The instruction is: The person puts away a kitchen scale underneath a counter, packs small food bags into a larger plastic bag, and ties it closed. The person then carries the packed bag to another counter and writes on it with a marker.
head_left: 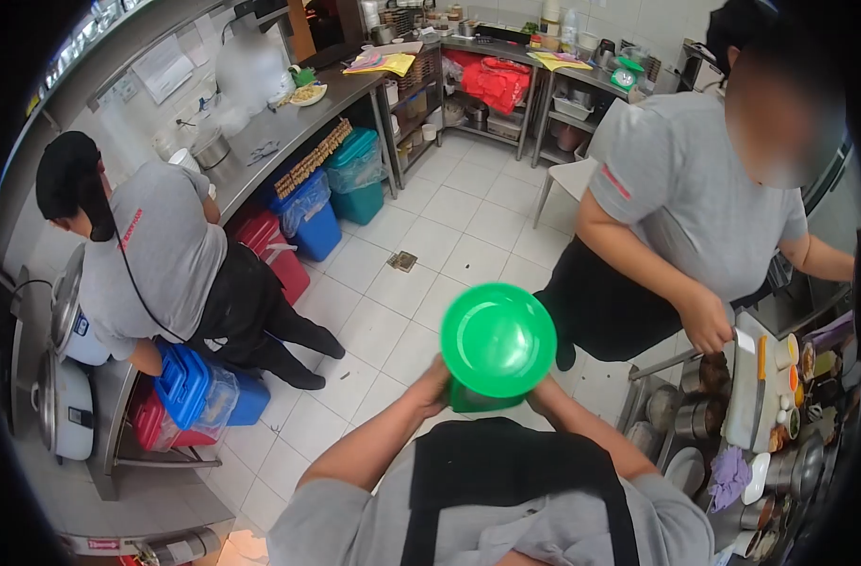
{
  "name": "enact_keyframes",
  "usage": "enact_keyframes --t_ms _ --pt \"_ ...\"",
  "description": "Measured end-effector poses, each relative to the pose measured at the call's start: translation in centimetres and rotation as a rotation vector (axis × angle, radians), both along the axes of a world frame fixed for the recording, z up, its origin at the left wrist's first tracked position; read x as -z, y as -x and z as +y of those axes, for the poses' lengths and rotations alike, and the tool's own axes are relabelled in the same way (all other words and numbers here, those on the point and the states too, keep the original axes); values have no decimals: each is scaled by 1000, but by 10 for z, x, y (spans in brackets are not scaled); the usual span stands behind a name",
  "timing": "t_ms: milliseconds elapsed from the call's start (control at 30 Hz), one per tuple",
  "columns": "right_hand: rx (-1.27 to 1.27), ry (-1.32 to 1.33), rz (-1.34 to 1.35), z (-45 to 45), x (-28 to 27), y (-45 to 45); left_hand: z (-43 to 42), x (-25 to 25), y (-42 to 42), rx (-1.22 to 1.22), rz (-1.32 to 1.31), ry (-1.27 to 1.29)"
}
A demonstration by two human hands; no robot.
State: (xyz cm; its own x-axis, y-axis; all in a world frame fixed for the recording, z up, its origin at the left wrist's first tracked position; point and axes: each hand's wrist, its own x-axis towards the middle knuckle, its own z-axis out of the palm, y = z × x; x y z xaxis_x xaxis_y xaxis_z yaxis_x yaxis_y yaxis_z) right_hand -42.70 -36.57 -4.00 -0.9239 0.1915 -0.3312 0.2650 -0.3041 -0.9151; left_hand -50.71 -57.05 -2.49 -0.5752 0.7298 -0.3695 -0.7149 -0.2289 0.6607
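Note:
In the head view, a green kitchen scale (498, 340) with a wide round pan is held out in front of my chest, above the floor. The pan holds nothing, and a strip of the green body shows below it. My left hand (436, 385) grips the scale's left side, fingers partly hidden behind it. On the opposite side, my right hand (545, 396) is closed against the body, mostly covered by the pan.
One co-worker (166, 236) bends over a blue bin (190, 387) on the left. Another person (685, 208) stands close on the right by a food counter (746, 377). Bins line the left steel counter (289, 132). A white chair (570, 179) stands behind.

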Motion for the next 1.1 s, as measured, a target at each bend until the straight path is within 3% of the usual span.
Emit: enact_keyframes --t_ms 167,233,367,467,533,733,900,1000,1100 --pt "-223 162 81 -14 8 122 -34 7 75 -281 77 19" --pt "-479 149 68 -14 -16 161 -37 -10 99 -310 119 11" --pt "-623 281 122 -4 -31 240 -42 -8 169 -374 122 -10" --pt "-675 237 267 6 -31 306 -32 2 232 -429 172 -48" --pt "-694 305 354 16 -41 351 -18 -17 277 -487 70 -75" --pt "-875 510 86 53 -53 456 13 -14 390 -511 25 -181" --pt "-820 606 70 67 -18 537 28 4 477 -533 10 -157" --pt "-747 645 73 79 1 583 37 19 533 -402 -51 -182" --pt "-598 540 130 102 11 616 60 37 607 -272 103 -30"
